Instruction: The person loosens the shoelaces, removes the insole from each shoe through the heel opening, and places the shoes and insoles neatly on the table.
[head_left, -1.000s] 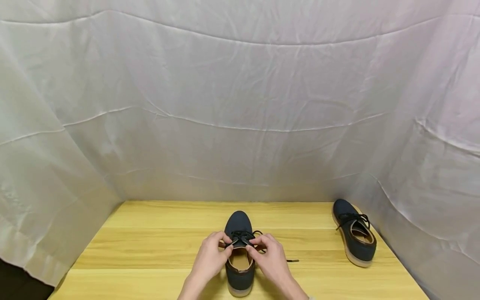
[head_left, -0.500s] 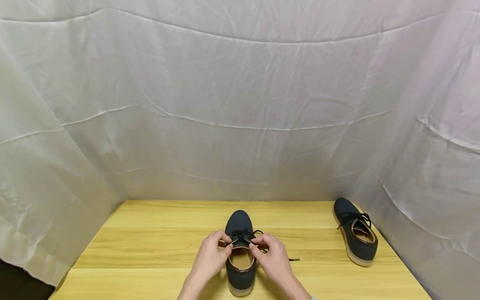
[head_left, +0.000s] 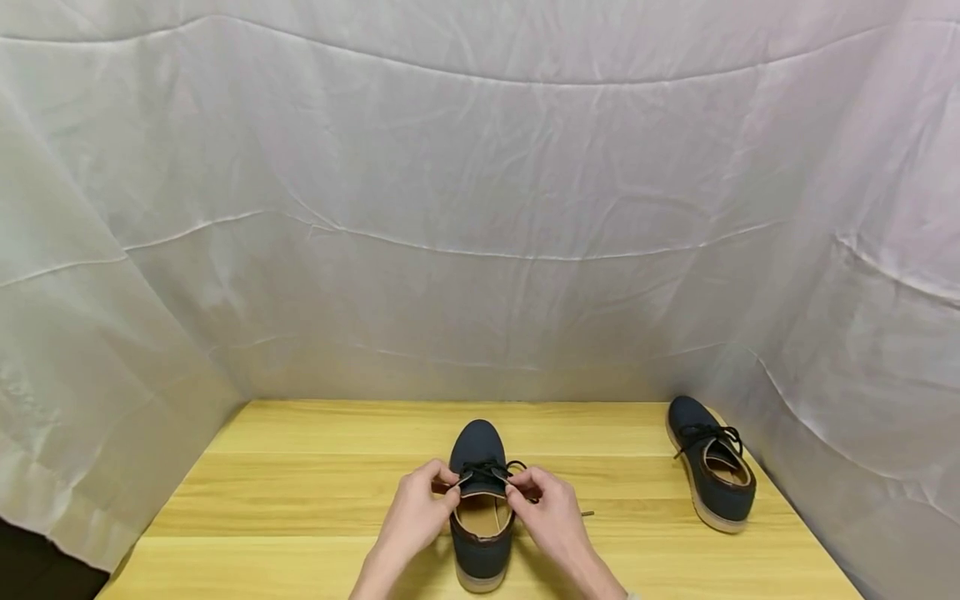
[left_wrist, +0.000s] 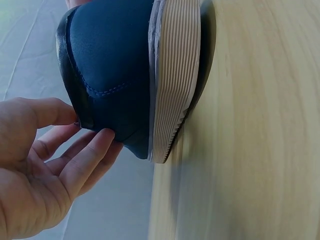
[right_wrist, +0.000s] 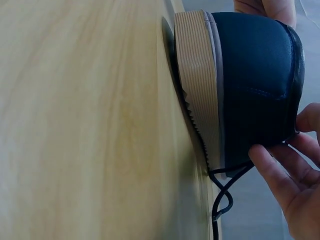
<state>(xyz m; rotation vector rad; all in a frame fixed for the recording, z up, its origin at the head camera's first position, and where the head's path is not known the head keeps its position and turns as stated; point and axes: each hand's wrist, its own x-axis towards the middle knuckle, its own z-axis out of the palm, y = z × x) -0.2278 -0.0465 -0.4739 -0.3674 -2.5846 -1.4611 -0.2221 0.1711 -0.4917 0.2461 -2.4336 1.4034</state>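
Observation:
A dark navy lace-up shoe stands on the table, toe pointing away, its tan-lined opening towards me. My left hand pinches the left eyelet flap between thumb and fingers. On the other side, my right hand pinches the right flap the same way. The flaps are spread apart at the top of the tongue. Black laces cross the front of the shoe. In the right wrist view a loose black lace hangs down beside the ribbed sole. The left wrist view shows fingertips against the shoe's side.
The matching shoe, its laces tied, stands near the right edge of the wooden table. Grey-white cloth hangs behind the table and along both sides. A lace tip lies right of the right hand.
Both hands have drawn slightly outward, spreading the flaps wider. The lace tip by the right hand has shifted a little. The far shoe stays in place on the table.

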